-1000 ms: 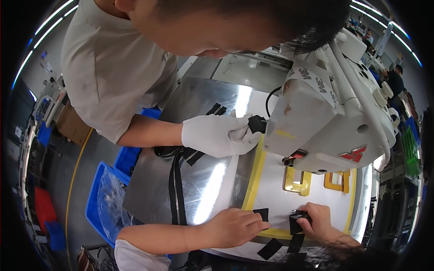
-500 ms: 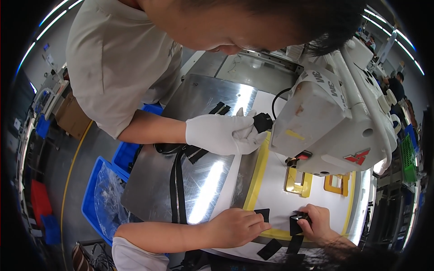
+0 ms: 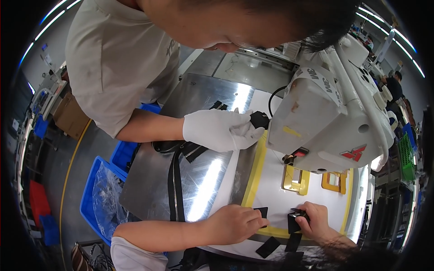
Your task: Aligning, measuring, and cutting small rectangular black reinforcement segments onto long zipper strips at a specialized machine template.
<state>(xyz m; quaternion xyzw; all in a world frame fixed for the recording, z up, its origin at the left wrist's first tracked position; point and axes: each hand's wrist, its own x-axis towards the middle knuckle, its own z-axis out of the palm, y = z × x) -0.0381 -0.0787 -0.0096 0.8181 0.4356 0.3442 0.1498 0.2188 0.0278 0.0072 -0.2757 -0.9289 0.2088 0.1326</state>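
At sewing machine [image 3: 332,119], L hand [image 3: 236,222] is pinching blk patch [image 3: 263,212]; R hand [image 3: 315,221] is holding small blk piece [image 3: 293,222].

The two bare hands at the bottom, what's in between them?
In the head view, a black piece at the left hand and another black piece at the right hand; between those, white surface and a strip of yellow tape.

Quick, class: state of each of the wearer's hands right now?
Left hand: closed, holding a flat black piece at the fingertips.
Right hand: closed on a small dark object, partly hidden.
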